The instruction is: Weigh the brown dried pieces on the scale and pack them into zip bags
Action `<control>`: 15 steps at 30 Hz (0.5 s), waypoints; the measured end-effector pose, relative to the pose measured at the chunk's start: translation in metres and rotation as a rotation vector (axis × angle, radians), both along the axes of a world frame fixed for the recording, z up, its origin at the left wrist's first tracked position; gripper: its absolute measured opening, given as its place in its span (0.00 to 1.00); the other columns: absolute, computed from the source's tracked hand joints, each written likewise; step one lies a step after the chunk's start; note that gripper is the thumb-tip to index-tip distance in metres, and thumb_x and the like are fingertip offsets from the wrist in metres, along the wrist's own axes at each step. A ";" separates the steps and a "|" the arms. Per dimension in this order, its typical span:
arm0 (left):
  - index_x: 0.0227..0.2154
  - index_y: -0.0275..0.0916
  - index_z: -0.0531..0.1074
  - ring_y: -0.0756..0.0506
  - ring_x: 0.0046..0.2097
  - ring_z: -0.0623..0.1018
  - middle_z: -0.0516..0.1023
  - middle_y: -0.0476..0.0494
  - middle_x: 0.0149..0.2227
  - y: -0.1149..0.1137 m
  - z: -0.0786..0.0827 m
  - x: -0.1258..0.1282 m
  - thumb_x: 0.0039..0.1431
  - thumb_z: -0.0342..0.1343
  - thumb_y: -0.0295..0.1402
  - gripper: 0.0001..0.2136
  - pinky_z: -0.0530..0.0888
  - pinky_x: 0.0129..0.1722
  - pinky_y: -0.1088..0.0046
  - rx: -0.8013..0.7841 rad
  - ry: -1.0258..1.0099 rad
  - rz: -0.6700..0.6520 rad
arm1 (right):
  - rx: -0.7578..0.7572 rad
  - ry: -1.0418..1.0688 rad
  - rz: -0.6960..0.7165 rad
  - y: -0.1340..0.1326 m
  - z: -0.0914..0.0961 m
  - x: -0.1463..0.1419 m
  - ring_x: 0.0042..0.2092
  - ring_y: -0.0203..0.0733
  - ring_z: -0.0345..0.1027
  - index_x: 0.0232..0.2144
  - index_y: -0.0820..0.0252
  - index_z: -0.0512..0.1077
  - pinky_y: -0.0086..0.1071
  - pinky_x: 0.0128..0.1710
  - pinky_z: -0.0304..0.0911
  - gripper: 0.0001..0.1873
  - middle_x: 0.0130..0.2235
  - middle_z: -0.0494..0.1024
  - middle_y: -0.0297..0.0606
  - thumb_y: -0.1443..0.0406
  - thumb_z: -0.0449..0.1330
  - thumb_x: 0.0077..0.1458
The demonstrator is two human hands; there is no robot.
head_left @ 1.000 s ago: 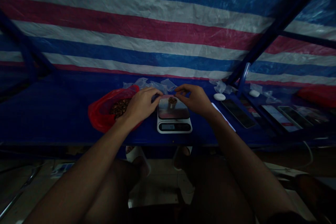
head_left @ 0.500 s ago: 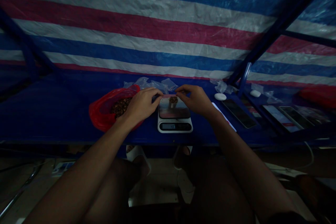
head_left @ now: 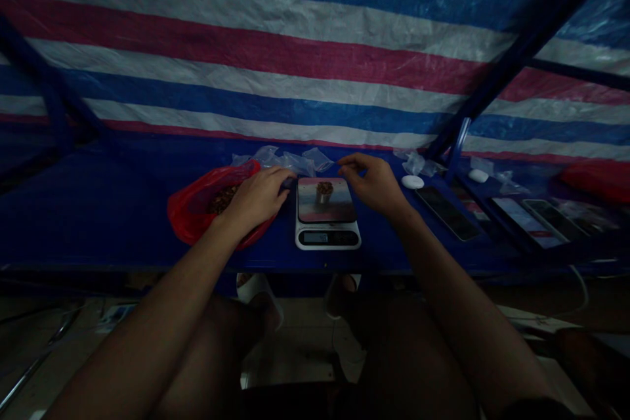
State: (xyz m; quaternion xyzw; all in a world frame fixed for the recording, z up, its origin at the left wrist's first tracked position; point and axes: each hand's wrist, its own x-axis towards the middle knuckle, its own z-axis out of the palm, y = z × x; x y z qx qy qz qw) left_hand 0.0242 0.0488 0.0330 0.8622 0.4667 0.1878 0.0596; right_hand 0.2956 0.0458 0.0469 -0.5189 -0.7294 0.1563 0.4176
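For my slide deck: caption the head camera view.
Left hand by a red plastic bag, right hand near a digital scale.

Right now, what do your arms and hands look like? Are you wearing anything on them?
My left arm and right arm are bare, with no sleeves, gloves or cables. My left hand and right hand show no rings or watch that I can see, though the light is dim.

Narrow gap between right hand (head_left: 377, 184) and small cup (head_left: 323, 191) atop digital kitchen scale (head_left: 325, 230), left hand (head_left: 256, 195) just beside scale over red plastic bag (head_left: 197, 210), crumpled clear plastic bags (head_left: 275, 159) behind, smartphone (head_left: 447, 212) and white oval case (head_left: 412, 182) to the right, passable strip of blue tabletop (head_left: 98, 223) along the front edge
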 end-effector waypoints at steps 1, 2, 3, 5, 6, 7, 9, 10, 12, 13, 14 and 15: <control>0.58 0.39 0.77 0.35 0.61 0.79 0.81 0.35 0.59 0.002 -0.003 -0.004 0.68 0.53 0.28 0.19 0.75 0.64 0.55 -0.004 0.017 0.007 | 0.001 0.000 0.000 0.001 -0.001 0.001 0.43 0.47 0.82 0.44 0.58 0.84 0.41 0.46 0.74 0.13 0.41 0.88 0.41 0.67 0.61 0.62; 0.60 0.38 0.76 0.34 0.63 0.78 0.80 0.34 0.61 0.005 -0.006 -0.007 0.68 0.52 0.27 0.20 0.74 0.65 0.54 -0.008 0.031 0.018 | 0.002 -0.002 0.000 0.001 -0.002 0.002 0.42 0.48 0.82 0.44 0.58 0.84 0.42 0.46 0.74 0.13 0.40 0.88 0.41 0.67 0.61 0.61; 0.61 0.37 0.75 0.34 0.64 0.77 0.79 0.34 0.63 0.008 -0.008 -0.011 0.67 0.52 0.26 0.21 0.73 0.66 0.53 -0.012 0.042 0.033 | 0.002 -0.004 -0.001 0.002 -0.003 0.003 0.42 0.48 0.82 0.44 0.59 0.84 0.42 0.46 0.74 0.13 0.40 0.88 0.41 0.67 0.61 0.61; 0.63 0.37 0.74 0.34 0.65 0.76 0.77 0.33 0.64 0.012 -0.013 -0.017 0.67 0.52 0.25 0.23 0.72 0.67 0.53 -0.016 0.047 0.068 | 0.005 -0.002 -0.012 0.003 -0.004 0.005 0.42 0.48 0.82 0.43 0.59 0.84 0.42 0.46 0.73 0.13 0.40 0.88 0.42 0.66 0.61 0.61; 0.64 0.37 0.73 0.34 0.65 0.76 0.76 0.34 0.65 0.014 -0.014 -0.019 0.66 0.51 0.24 0.24 0.72 0.68 0.53 -0.016 0.044 0.082 | 0.006 0.000 -0.018 0.003 -0.004 0.005 0.42 0.49 0.82 0.43 0.59 0.84 0.43 0.46 0.73 0.12 0.40 0.88 0.42 0.66 0.62 0.61; 0.64 0.37 0.73 0.34 0.65 0.76 0.76 0.34 0.65 0.015 -0.015 -0.020 0.65 0.52 0.24 0.25 0.72 0.68 0.53 -0.015 0.039 0.090 | 0.005 0.004 -0.023 0.003 -0.004 0.006 0.42 0.49 0.82 0.43 0.59 0.84 0.43 0.46 0.73 0.12 0.40 0.88 0.43 0.66 0.62 0.61; 0.66 0.37 0.71 0.33 0.65 0.76 0.74 0.33 0.65 0.017 -0.014 -0.021 0.64 0.53 0.24 0.27 0.73 0.67 0.53 -0.003 0.026 0.100 | 0.001 0.015 -0.032 0.003 -0.003 0.005 0.42 0.49 0.82 0.43 0.59 0.84 0.43 0.46 0.73 0.12 0.40 0.88 0.43 0.66 0.62 0.61; 0.67 0.36 0.71 0.33 0.64 0.76 0.73 0.31 0.65 0.018 -0.012 -0.020 0.64 0.55 0.25 0.27 0.73 0.67 0.52 0.013 0.020 0.102 | 0.001 0.017 -0.036 0.003 -0.003 0.005 0.42 0.49 0.82 0.42 0.59 0.84 0.43 0.46 0.73 0.11 0.40 0.88 0.42 0.66 0.62 0.61; 0.68 0.35 0.69 0.31 0.65 0.75 0.71 0.29 0.66 0.021 -0.007 -0.018 0.63 0.58 0.28 0.29 0.73 0.67 0.52 0.062 0.018 0.090 | 0.007 0.017 -0.043 0.002 -0.002 0.003 0.42 0.49 0.81 0.42 0.59 0.84 0.42 0.46 0.73 0.11 0.39 0.88 0.42 0.65 0.62 0.62; 0.68 0.36 0.69 0.31 0.66 0.73 0.70 0.29 0.67 0.023 -0.004 -0.015 0.63 0.60 0.29 0.30 0.72 0.67 0.51 0.088 0.026 0.073 | 0.012 0.015 -0.046 0.002 -0.001 0.003 0.42 0.49 0.81 0.42 0.59 0.84 0.42 0.46 0.73 0.11 0.39 0.88 0.42 0.65 0.62 0.62; 0.69 0.37 0.69 0.30 0.67 0.72 0.68 0.30 0.69 0.027 0.000 -0.011 0.63 0.61 0.30 0.31 0.71 0.69 0.51 0.111 0.041 0.047 | 0.016 0.011 -0.045 0.003 -0.001 0.002 0.42 0.49 0.82 0.42 0.59 0.84 0.42 0.47 0.73 0.11 0.40 0.88 0.42 0.65 0.62 0.62; 0.70 0.38 0.68 0.31 0.69 0.70 0.66 0.31 0.71 0.031 0.004 -0.007 0.63 0.61 0.31 0.31 0.69 0.70 0.51 0.125 0.059 0.015 | 0.018 0.007 -0.043 0.003 -0.001 0.001 0.43 0.49 0.82 0.42 0.59 0.84 0.42 0.47 0.73 0.11 0.40 0.88 0.42 0.65 0.62 0.62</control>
